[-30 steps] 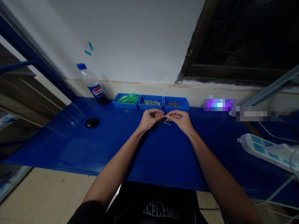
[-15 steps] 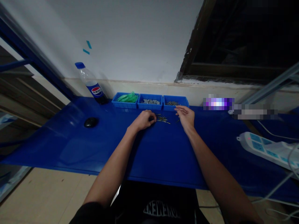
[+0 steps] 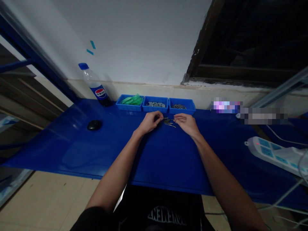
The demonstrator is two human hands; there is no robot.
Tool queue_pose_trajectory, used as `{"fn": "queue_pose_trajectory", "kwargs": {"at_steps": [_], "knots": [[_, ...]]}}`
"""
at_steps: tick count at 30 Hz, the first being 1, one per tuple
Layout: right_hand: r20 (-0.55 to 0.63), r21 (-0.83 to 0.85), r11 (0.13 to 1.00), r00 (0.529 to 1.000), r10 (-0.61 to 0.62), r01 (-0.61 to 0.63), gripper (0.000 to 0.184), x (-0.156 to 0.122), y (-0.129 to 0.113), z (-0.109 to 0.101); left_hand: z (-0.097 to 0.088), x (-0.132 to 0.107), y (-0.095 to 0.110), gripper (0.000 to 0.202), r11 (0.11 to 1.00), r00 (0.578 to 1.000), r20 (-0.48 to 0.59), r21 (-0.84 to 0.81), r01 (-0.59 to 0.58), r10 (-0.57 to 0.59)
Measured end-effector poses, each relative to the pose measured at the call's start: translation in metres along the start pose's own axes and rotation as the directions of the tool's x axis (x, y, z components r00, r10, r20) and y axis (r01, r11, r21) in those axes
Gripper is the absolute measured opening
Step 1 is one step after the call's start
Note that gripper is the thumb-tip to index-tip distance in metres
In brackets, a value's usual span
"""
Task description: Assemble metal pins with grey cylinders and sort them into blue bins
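My left hand [image 3: 151, 122] is closed in a pinch at the left side of a small pile of thin, brass-coloured screws [image 3: 168, 122]. What its fingertips hold, if anything, is too small to make out. Across the pile, my right hand [image 3: 185, 123] pinches a thin screw [image 3: 171, 120] that points left, towards the left hand. Behind my hands stands a blue bin [image 3: 182, 111] with many dull metal screws. Beside it, a middle blue bin [image 3: 155, 109] contains grey, tube-like pieces.
A third blue bin [image 3: 129, 108] contains green plastic film [image 3: 132, 100]. Farther left are a Pepsi bottle [image 3: 99, 92] and a black mouse [image 3: 94, 125]. A white power strip [image 3: 269, 153] with cables lies at the right on the blue table [image 3: 166, 160]. A wall rises behind the bins.
My right hand has moved left and slightly nearer, from in front of the right bin to the pile. My left hand has stayed almost in place, its fingertips a little farther right.
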State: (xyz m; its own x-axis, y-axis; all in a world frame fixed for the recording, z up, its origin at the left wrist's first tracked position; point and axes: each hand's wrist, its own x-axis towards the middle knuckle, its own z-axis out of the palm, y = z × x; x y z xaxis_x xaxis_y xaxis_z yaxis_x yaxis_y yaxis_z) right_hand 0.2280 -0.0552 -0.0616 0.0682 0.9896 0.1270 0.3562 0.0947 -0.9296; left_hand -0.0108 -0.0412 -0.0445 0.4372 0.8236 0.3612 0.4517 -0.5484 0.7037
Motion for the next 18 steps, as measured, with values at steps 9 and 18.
{"fn": "queue_pose_trajectory", "kwargs": {"at_steps": [9,18], "knots": [[0.101,0.33,0.944,0.994,-0.031,-0.004,0.032,-0.003,-0.006,0.01,0.016,0.002,0.003,0.009,0.984,0.984,-0.181,-0.174,-0.026,-0.006],[0.087,0.453,0.891,0.996,-0.013,-0.028,0.031,-0.004,-0.007,0.012,0.007,-0.002,0.008,0.018,0.975,0.994,-0.077,0.216,-0.058,0.076]]}}
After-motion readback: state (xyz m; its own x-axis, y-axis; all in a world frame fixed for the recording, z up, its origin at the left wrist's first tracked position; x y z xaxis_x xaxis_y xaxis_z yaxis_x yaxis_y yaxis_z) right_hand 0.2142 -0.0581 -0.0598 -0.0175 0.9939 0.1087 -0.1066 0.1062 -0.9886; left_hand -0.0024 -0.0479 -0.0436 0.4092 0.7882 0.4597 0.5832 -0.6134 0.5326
